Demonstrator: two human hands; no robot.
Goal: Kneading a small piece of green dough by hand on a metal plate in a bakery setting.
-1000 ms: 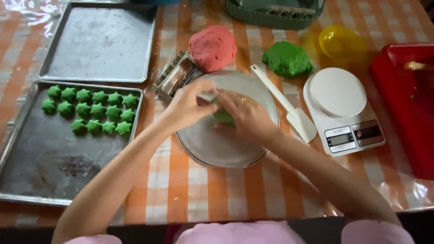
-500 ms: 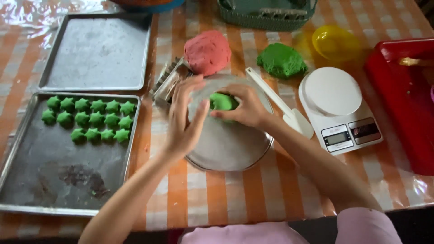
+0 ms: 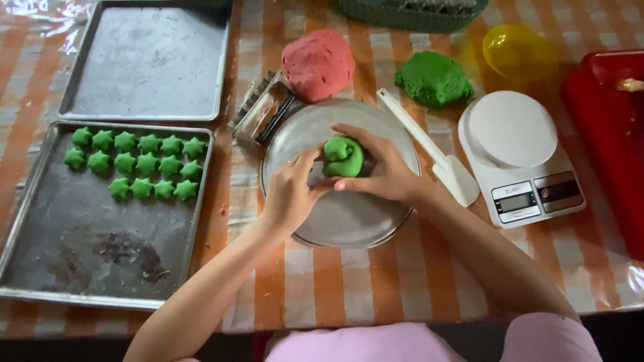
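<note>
Head view looks down on both hands over a round silver metal plate: the right hand curls its fingers around a small lump of green dough, and the left hand presses its fingertips against that lump. A dark metal baking tray with green star-shaped dough pieces lies to the left; a white digital kitchen scale sits to the right.

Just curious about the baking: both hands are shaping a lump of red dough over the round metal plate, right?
Not quite. The head view shows the left hand and right hand shaping a lump of green dough over the round metal plate; the red dough lies untouched behind it.
</note>
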